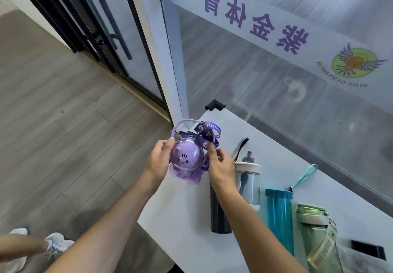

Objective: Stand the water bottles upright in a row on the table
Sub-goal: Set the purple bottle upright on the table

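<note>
A purple bottle (186,161) with a domed lid showing a cartoon face stands upright near the left edge of the white table (191,219). My left hand (158,158) grips its left side. My right hand (221,166) touches its right side and the purple printed strap (207,133). To the right stand a black bottle (220,215), a clear bottle with a white lid (249,184), a teal bottle (279,217) and a green bottle (316,236), side by side.
A glass wall with purple lettering (255,19) runs along the table's far edge. A black flat object (368,249) lies at the right. Wooden floor (63,124) lies left of the table, with another person's arm and shoes (53,245) at bottom left.
</note>
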